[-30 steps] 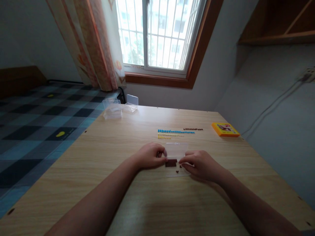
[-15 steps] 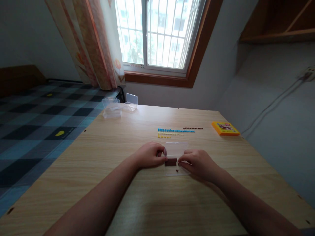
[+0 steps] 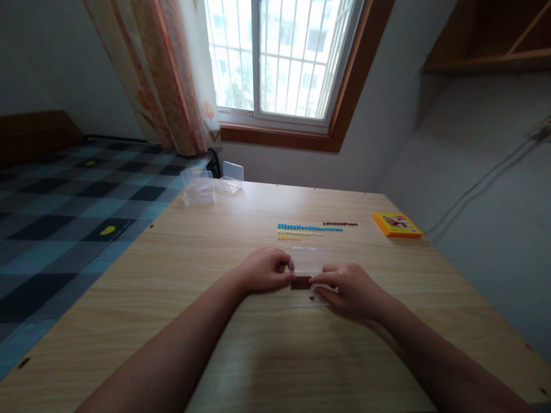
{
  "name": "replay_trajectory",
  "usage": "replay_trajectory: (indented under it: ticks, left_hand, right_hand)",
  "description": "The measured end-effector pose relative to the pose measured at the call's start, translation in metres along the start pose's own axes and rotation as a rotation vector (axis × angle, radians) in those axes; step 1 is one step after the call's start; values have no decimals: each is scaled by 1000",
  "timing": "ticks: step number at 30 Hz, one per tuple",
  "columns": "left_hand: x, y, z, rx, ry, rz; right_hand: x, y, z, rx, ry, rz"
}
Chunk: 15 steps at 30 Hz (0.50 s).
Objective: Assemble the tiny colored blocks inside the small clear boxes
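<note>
A clear plastic box (image 3: 307, 259) with its lid raised lies on the table before me. Inside it sits a block of dark brown strips (image 3: 300, 283), and a small brown heart-shaped piece (image 3: 312, 298) lies nearer to me. My left hand (image 3: 269, 271) grips the box's left edge, with its fingers curled and thumb beside the brown strips. My right hand (image 3: 350, 288) is over the box's right side. Its index fingertip touches the right end of the strips, while the thumb is spread apart below. Nothing shows between those two fingers.
Beyond the box run rows of small blue pieces (image 3: 310, 228), yellow pieces (image 3: 289, 237) and brown pieces (image 3: 340, 223). An orange-yellow box (image 3: 396, 225) lies at the table's right edge. Two open clear boxes, one nearer (image 3: 198, 192) and one farther (image 3: 231, 179), stand at the back left corner.
My right thumb and index finger have parted, and the index fingertip has moved slightly left onto the brown strips. My left hand keeps its place on the box. The view has shifted slightly.
</note>
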<state>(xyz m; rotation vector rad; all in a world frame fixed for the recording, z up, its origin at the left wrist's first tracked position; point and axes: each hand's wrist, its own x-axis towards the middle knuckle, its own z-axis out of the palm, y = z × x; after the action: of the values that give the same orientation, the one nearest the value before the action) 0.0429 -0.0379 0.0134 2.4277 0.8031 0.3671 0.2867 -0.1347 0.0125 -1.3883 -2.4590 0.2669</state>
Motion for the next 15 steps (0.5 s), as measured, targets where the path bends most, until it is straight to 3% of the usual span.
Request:
replay_trajectory:
  ticks: [15]
  left_hand:
    - [0, -1, 0, 20, -7, 3]
  right_hand:
    - [-1, 3, -4, 61, 67, -58]
